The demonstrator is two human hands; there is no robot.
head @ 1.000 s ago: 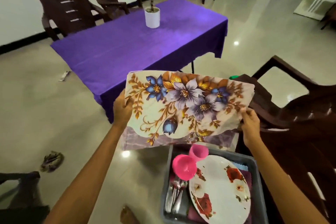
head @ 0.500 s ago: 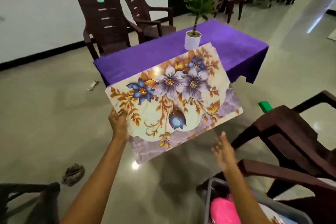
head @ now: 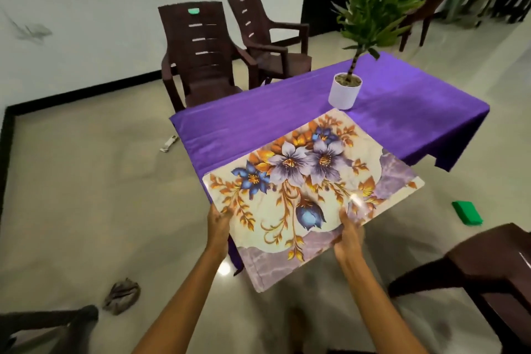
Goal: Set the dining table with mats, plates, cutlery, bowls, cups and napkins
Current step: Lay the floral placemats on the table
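Above the near end of a rectangular table [head: 287, 112] draped in a shiny purple cloth, one stiff rectangular placemat [head: 310, 190], cream with purple and blue flowers and orange leaves, is held out roughly flat. Its far part reaches over the tabletop, while its near part still hangs past the table edge over the pale tiled floor [head: 86, 195]. Whether the far edge touches the cloth cannot be told.

Two bare hands hold the mat along its near side. The left hand [head: 219, 223] grips the near left edge, fingers curled up onto the printed face. The right hand [head: 349, 234] holds the near edge further right, fingers laid over the print, presumably with the thumb beneath. Held this way at two spaced points, the mat stays level and pattern-up, which looks meant for sliding it down squarely at the first place setting.

One white cylindrical pot with a leafy green plant [head: 346, 90] stands near the table's middle, just beyond the mat's far corner, so the mat seems aimed to land short of it.

Counted: one mat, one potted plant, two dark brown plastic armchairs [head: 201, 60] at the table's far side, and part of a third [head: 488, 276] at the right. No plates, cutlery, bowls, cups or napkins are visible, so the setting appears barely begun.
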